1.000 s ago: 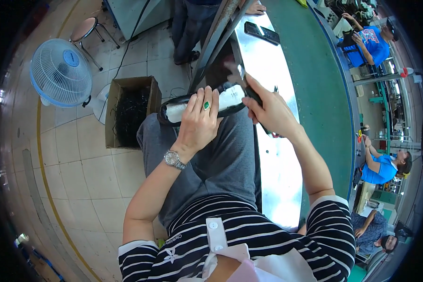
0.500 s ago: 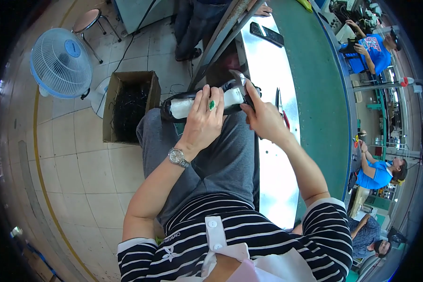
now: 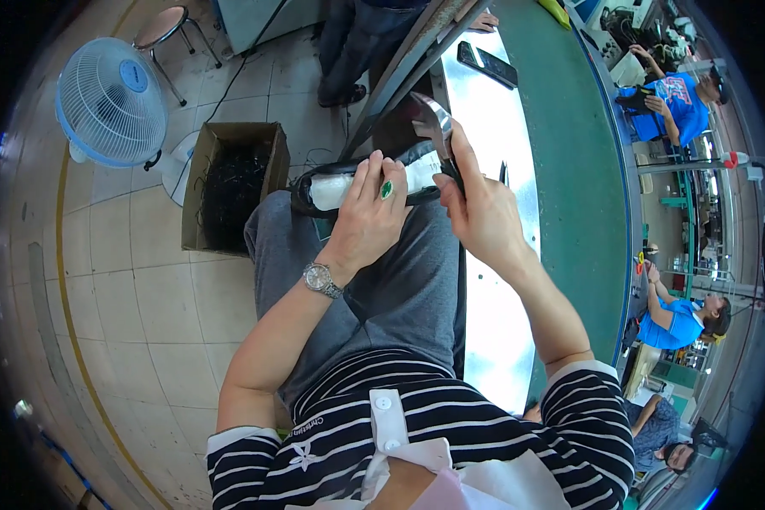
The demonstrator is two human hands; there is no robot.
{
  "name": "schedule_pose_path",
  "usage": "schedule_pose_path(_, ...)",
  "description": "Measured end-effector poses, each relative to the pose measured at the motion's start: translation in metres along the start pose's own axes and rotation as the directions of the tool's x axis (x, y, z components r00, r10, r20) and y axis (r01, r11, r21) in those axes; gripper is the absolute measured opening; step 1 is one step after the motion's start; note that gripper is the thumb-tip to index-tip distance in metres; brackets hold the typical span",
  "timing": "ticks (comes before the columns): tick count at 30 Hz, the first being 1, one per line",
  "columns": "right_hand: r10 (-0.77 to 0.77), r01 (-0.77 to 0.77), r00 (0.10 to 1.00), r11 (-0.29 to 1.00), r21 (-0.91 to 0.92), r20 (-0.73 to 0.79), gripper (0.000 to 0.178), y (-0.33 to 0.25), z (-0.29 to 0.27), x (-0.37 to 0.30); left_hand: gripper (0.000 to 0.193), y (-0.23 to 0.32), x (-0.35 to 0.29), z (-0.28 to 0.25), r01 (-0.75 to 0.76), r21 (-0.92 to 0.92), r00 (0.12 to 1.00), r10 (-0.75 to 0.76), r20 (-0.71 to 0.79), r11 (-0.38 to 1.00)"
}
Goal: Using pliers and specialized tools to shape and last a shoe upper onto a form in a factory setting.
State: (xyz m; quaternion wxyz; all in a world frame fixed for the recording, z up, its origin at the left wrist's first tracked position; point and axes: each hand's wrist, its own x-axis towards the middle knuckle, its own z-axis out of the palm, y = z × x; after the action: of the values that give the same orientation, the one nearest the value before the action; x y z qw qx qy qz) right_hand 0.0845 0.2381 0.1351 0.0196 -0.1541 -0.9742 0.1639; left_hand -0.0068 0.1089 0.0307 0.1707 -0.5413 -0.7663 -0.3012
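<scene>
Across my lap lies a black shoe (image 3: 330,192), its long white underside facing up. My left hand (image 3: 368,211) is closed over its middle, the fingers laid across the white surface; a green-stoned ring and a wristwatch are on this hand and wrist. In my right hand (image 3: 491,217) is a hammer (image 3: 434,123), gripped by its dark handle. The shiny metal head is raised just beyond the shoe's right end, apart from it. Most of the handle is hidden by my fingers.
At my right runs a metal bench edge (image 3: 493,340) beside a green belt (image 3: 569,212). A phone (image 3: 488,64) and a pointed tool (image 3: 504,173), partly behind my hand, lie there. To the left stand a cardboard box (image 3: 238,183) of black scraps and a fan (image 3: 110,102). Other people are nearby.
My right hand has lifted the hammer up and away from the shoe's right end. The left hand keeps its place on the shoe. The view has shifted slightly.
</scene>
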Motion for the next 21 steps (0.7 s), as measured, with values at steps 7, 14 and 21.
schedule_pose_path(7, -0.059, 0.098, 0.979, 0.977, -0.191, 0.196, 0.065, 0.003, -0.004, 0.010, 0.056, -0.002, -0.004, 0.003, 0.018, 0.002, 1.000, -0.018, -0.018, 1.000)
schedule_pose_path(14, 0.049, 0.005, 0.975, 0.970, -0.242, 0.218, 0.067, -0.003, 0.013, 0.001, 0.065, -0.002, 0.022, -0.034, 0.212, -0.106, 0.973, -0.200, 0.112, 0.971)
schedule_pose_path(21, 0.066, -0.015, 0.966, 0.979, -0.202, 0.250, 0.065, -0.010, -0.001, 0.005, 0.069, -0.021, -0.006, -0.037, 0.159, -0.059, 0.964, -0.142, 0.223, 0.986)
